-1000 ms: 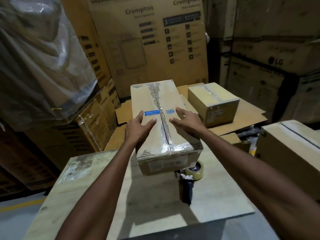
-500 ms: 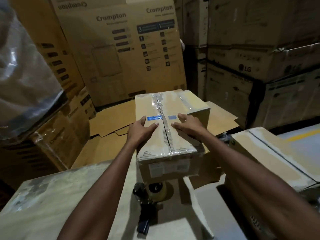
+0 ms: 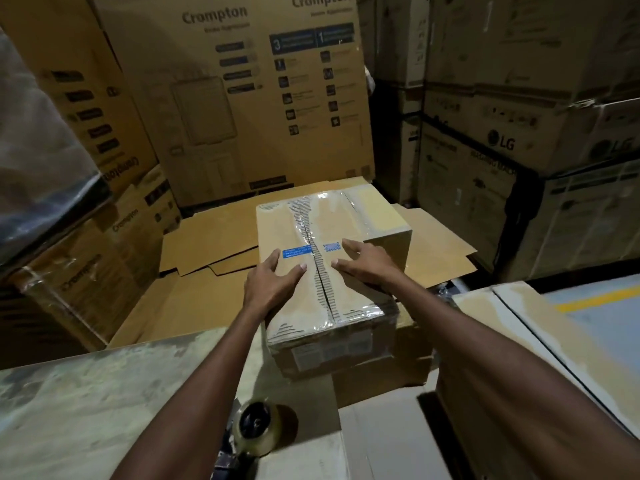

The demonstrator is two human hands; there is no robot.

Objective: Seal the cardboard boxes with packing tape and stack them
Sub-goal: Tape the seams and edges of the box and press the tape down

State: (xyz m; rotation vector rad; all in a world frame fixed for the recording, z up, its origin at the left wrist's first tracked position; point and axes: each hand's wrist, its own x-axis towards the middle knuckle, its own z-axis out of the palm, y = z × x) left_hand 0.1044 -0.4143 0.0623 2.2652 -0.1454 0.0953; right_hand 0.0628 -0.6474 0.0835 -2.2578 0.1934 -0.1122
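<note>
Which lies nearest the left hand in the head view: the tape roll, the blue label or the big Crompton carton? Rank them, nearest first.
From the left hand:
1. Blue label: on top of the box, right at the fingertips.
2. Tape roll: on the table, back toward the person, beside the forearm.
3. Crompton carton: standing behind, past the box's far end.

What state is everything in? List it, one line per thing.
taped box: sealed, held over second box; contact unclear.
second box: taped, sitting on flattened cardboard.
tape dispenser: lying idle on the table.
left grip: open, pressing the taped box.
right grip: open, pressing the taped box.
</note>
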